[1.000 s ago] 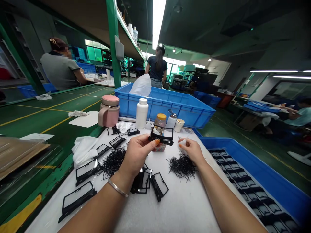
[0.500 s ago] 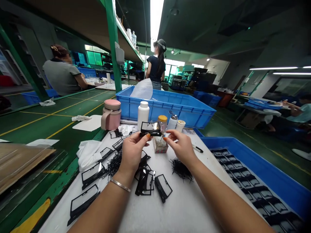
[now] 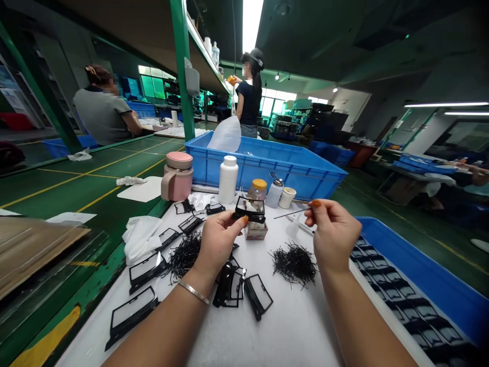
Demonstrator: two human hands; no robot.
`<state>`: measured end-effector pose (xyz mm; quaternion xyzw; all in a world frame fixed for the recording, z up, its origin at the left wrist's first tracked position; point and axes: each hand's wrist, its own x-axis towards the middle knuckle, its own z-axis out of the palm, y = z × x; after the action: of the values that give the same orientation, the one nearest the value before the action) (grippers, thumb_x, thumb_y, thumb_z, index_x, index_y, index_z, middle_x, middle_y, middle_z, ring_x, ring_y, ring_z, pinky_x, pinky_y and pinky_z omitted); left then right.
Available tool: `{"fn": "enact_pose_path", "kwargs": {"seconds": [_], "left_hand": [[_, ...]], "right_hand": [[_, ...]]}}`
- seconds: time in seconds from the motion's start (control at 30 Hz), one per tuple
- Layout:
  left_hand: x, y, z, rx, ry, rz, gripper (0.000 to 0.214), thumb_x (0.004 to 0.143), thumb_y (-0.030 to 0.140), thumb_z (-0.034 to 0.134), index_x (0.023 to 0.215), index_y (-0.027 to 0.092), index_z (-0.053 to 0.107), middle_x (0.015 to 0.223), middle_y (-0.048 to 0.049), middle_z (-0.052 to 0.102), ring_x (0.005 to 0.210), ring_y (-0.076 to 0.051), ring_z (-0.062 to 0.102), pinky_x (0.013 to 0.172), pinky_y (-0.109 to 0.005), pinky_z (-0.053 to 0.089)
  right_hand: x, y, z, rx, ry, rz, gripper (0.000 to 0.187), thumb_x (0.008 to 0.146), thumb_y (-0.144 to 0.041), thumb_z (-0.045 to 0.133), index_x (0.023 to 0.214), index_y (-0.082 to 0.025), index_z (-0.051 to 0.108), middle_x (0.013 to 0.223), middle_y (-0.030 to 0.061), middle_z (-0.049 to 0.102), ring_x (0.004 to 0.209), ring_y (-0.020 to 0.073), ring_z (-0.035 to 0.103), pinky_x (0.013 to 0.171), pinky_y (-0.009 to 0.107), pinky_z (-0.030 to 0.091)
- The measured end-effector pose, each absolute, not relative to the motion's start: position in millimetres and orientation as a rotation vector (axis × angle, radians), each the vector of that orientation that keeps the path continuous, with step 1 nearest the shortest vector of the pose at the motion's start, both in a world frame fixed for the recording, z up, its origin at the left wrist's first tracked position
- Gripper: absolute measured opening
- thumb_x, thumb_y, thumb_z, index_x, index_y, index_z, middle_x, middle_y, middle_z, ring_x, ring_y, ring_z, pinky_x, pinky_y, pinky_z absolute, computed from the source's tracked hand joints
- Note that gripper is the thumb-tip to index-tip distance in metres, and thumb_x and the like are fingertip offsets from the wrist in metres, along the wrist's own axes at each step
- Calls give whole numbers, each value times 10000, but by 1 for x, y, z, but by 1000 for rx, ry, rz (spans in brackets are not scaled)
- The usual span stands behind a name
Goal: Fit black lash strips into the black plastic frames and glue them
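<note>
My left hand (image 3: 218, 238) is closed on a small black frame with a clear window (image 3: 249, 209), held up over the white table (image 3: 290, 331). My right hand (image 3: 331, 232) pinches a thin black pin (image 3: 292, 213) whose tip points left toward the frame, a short gap apart. A heap of black pins (image 3: 294, 263) lies under my right hand, another heap of pins (image 3: 184, 252) left of my left wrist. Several more black frames (image 3: 237, 288) lie flat near my left forearm.
A pink mug (image 3: 177, 176), white bottle (image 3: 228, 179), small jars and a little box (image 3: 255, 231) stand behind my hands before a big blue crate (image 3: 267, 168). A blue tray of finished frames (image 3: 405, 306) is at right. White cloth (image 3: 139, 235) lies left. Other people work in the background.
My right hand has pulled away to the right and risen, now showing a pin pinched in its fingers. My left hand has kept the frame, tilting it slightly.
</note>
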<state>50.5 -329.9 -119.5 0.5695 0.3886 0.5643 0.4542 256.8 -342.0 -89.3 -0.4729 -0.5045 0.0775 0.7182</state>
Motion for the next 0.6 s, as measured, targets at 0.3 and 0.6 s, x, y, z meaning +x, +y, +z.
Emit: {"fn": "enact_pose_path", "kwargs": {"seconds": [0.3,0.6], "left_hand": [[65,-335,-124,1401,898,1184,188,784,307,671,800,127,724,779,-79,716,729,-182,634,596,-236,450],[65,-336,-123,1385,897,1109,196,786,312,661,799,128,728,755,-70,708,729,-165,620,617,-226,454]], "right_hand": [[241,-349,-96,-832,-1086,529,188,812,-342,705,816,-154,691,645,26,651,466,98,535,442,217,432],[234,-350,-101,-885,-1163,502,171,850,-321,669,821,-153,686,654,21,655,483,100,549,458,222,452]]}}
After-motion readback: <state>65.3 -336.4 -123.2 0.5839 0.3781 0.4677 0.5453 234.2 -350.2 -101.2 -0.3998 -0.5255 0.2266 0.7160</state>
